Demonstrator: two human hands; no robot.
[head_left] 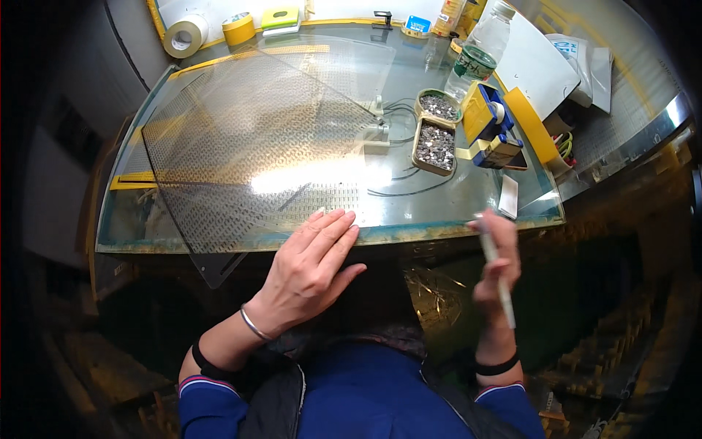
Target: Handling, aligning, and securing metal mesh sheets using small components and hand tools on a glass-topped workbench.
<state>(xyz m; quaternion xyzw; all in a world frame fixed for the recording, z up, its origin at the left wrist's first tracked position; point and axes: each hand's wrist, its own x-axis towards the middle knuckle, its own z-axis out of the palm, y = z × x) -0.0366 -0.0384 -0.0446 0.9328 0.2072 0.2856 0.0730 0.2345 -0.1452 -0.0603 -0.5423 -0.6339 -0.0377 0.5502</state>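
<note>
Right, your left hand [311, 267] lies spread low over the near right part of the patterned sheet [241, 146], palm down, fingers stretched out together, thumb apart, gripping nothing. Across to your right hand [502, 249]: that one is curled around a pale stick [488, 245], slim and slanting down toward you, blurred, near the table edge. So, the count: two hands, one stick, one white card [508, 196] just beyond your right fingers. Farther out come two tins of grey bits, the rectangular tin [430, 169] nearer and the round tin [417, 106] just behind it. One yellow-and-blue dispenser [479, 110] stands beside them, one clear bottle [493, 36] behind. Along the back left, two tape rolls: the white roll [196, 33] and the yellow roll [239, 31], then a green-and-white case [281, 16]. Dark cables [402, 194] loop between sheet and tins, and your left hand hides some of the near edge. And the sheet itself? It sits slantwise across the left of the glass-topped table [468, 201], one corner poking out over the near edge. It is see-through, smoky, covered in rows of tiny marks, with bright glare washing out its near right part.
</note>
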